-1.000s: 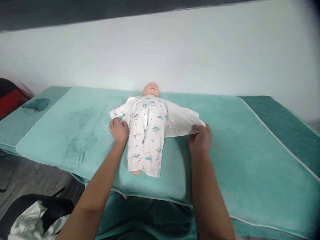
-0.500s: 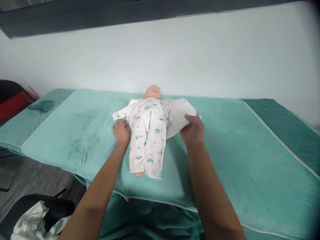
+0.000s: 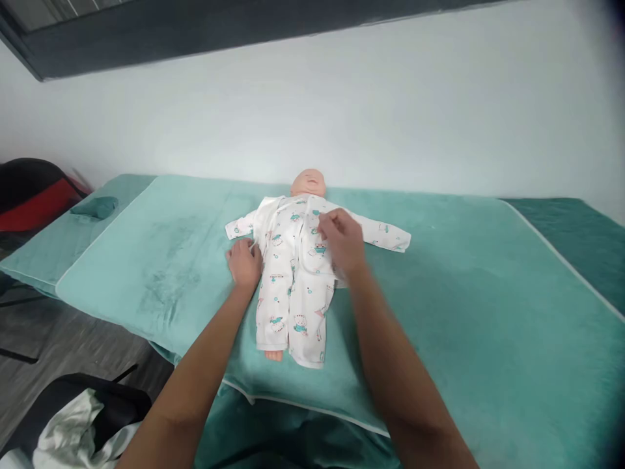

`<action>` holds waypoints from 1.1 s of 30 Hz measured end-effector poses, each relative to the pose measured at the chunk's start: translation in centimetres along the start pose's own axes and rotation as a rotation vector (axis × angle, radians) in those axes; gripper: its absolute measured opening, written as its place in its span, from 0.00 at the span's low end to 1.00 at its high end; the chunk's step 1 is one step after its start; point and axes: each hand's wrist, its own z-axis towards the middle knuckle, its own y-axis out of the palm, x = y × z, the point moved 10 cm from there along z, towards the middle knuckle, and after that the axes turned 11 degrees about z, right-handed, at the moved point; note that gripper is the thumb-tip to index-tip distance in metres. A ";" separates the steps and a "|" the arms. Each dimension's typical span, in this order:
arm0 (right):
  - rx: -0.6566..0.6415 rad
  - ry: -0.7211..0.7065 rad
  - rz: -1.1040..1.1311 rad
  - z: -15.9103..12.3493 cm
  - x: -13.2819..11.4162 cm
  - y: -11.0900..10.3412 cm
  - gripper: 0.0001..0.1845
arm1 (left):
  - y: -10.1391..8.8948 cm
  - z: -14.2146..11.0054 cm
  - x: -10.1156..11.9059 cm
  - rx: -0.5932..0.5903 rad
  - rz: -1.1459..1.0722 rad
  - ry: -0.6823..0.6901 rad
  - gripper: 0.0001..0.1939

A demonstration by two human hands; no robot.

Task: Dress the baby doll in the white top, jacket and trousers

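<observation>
A baby doll [image 3: 308, 182] lies on its back, dressed in white printed trousers [image 3: 273, 306] and a white printed baby shirt [image 3: 312, 234]. The shirt's front panel on the right lies across the chest, and one sleeve stretches out to the right. My right hand [image 3: 344, 238] is over this panel with its fingers pinched together; the bit of cloth between them is mostly hidden. My left hand [image 3: 245, 264] rests on the bed at the doll's left side, fingers curled round a thin white tie at the shirt's edge. One foot shows below a trouser leg.
A green padded bed cover [image 3: 463, 312] with white piping lies under the doll. Behind it rises a white wall [image 3: 342, 117]. At the lower left, a black chair [image 3: 117, 400] bears crumpled pale cloth [image 3: 73, 430]. A red and black chair [image 3: 34, 202] stands farther left.
My right hand has moved left, bringing the shirt's front panel over the doll's chest. The right sleeve now shows. My left hand stays beside the doll, and the view has shifted slightly.
</observation>
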 end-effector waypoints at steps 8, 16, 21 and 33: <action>0.069 -0.335 -0.235 -1.8 -0.7 2.0 0.13 | 1.1 -0.2 0.2 -0.121 -0.027 0.034 0.16; -0.086 -0.296 -0.144 -0.9 1.5 2.9 0.17 | -6.6 1.3 2.0 0.055 -0.580 -0.016 0.12; -0.145 -0.247 -0.156 -0.8 1.9 3.1 0.22 | -11.1 -3.2 13.5 0.049 -0.342 0.768 0.15; -0.023 -0.280 -0.139 -0.8 1.1 1.7 0.18 | -9.0 -7.1 10.6 0.160 -0.346 0.648 0.16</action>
